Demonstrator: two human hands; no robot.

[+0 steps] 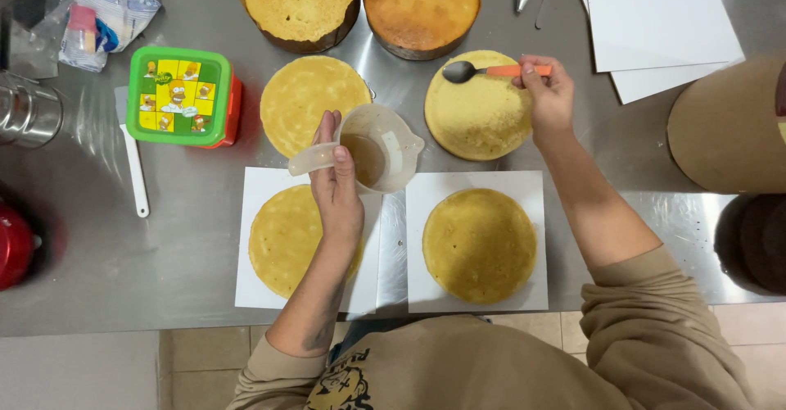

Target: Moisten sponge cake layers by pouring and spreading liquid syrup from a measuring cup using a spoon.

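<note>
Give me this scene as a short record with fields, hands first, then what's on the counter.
left hand: left hand holds a translucent measuring cup with brownish liquid in it
right hand: right hand holds an orange-handled spoon over the upper right cake layer
cake layers: four flat rounds; the two near ones each lie on a white square board
whole cakes: two in brown paper moulds at the far edge
left side: green-lidded box, white spatula
surface: steel counter
</note>
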